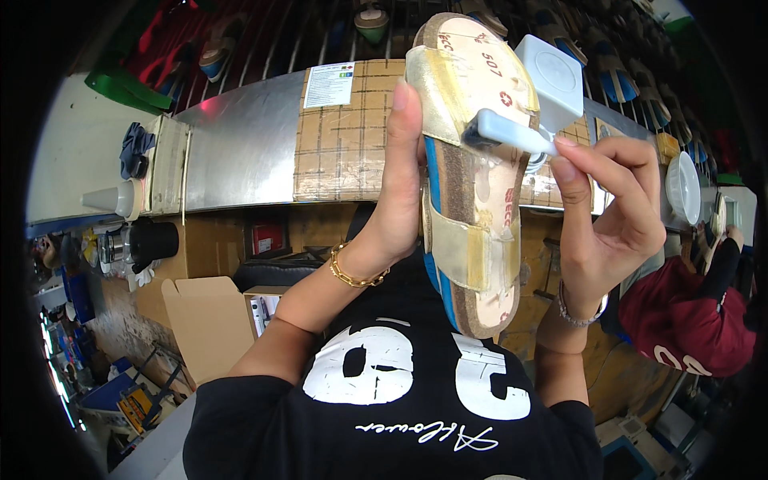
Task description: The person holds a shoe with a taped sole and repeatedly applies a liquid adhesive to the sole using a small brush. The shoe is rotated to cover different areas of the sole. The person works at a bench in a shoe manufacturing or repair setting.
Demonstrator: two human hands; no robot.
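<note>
While left hand point(404, 172) grips cork-soled sandal point(478, 180) (fingers hidden behind), right fingers point(590, 162) pinch pale-handled brush point(512, 134) across sandal's long axis.

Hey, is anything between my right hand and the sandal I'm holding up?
Only the brush: your right hand pinches its handle, with the dark bristles over the upper strap of the sandal. Nothing else visible is in between; the white box sits off to the side.

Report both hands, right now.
Left hand: holding the two-strap sandal, fingers hidden behind it.
Right hand: pinching the pale-handled brush by its handle.
</note>
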